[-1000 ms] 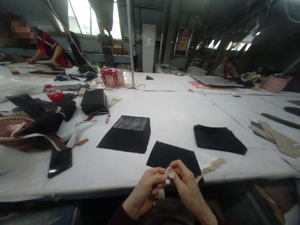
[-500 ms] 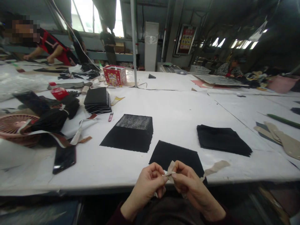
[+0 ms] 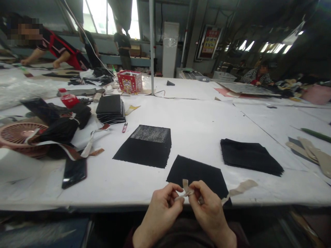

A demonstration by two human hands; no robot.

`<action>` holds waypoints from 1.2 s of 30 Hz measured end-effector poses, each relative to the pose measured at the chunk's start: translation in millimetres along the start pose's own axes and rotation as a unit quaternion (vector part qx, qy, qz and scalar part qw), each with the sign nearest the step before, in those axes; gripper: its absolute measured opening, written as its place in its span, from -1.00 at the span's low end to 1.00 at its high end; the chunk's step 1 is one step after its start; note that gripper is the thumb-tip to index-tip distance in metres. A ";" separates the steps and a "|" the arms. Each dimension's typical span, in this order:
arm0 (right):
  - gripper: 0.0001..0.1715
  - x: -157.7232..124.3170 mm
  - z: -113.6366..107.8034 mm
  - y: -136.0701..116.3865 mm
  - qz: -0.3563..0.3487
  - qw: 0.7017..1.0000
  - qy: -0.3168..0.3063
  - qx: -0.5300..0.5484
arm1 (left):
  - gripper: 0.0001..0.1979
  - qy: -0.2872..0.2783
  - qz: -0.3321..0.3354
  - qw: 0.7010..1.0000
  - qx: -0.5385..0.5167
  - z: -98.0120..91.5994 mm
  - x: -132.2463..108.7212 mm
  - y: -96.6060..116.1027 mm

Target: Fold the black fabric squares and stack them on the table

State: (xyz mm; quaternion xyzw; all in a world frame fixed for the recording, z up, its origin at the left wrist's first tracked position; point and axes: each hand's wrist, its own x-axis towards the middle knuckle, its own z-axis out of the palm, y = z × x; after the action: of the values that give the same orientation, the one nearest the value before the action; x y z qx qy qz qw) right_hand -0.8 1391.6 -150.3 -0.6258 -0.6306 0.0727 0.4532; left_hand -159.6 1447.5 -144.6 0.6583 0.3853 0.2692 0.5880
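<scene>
At the table's front edge, my left hand [image 3: 167, 203] pinches a pale twisted bit of a beige fabric strip [image 3: 241, 188]. Close beside it, my right hand [image 3: 205, 203] grips the same strip, with a short end sticking up between the two hands and a longer tail lying on the table to the right. Just beyond my hands lies a black fabric piece [image 3: 198, 172], partly covered by my right hand. Farther left is a stack of black pieces [image 3: 144, 148] with a speckled grey band on top. Another black fabric stack [image 3: 250, 156] lies to the right.
On the left are a phone [image 3: 74, 172], a pink basket [image 3: 20, 137], a red-labelled bottle [image 3: 69, 100], small pink snips [image 3: 124, 127] and a black stack [image 3: 110, 108]. Beige pieces [image 3: 312, 151] lie far right. A metal pole [image 3: 152, 48] rises behind. A co-worker [image 3: 62, 48] leans over the far-left table.
My fingers have shifted on the strip, and its short end now stands more upright between my hands. The whole view has moved slightly, so the table things appear farther right.
</scene>
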 end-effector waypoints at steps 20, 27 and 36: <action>-0.88 -9.5 1.8 -0.9 0.068 0.980 -0.041 0.181 | -0.86 0.038 -0.112 0.918 -0.378 19.6 12.3 -6.0; -0.61 -18.0 0.1 7.5 -0.247 0.966 -0.053 -0.047 | -0.76 0.100 -0.133 0.854 -0.492 29.2 11.9 -9.5; -0.67 -20.9 11.2 4.0 -0.166 0.986 0.010 0.002 | -0.80 0.099 -0.115 0.857 -0.493 31.6 9.3 -13.2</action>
State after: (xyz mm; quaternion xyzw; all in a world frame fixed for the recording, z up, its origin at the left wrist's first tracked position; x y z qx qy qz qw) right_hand -9.3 1379.8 -169.5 -0.5119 -0.7213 -0.0087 0.4665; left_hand -131.4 1437.3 -163.6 0.2031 0.3315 0.4178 0.8212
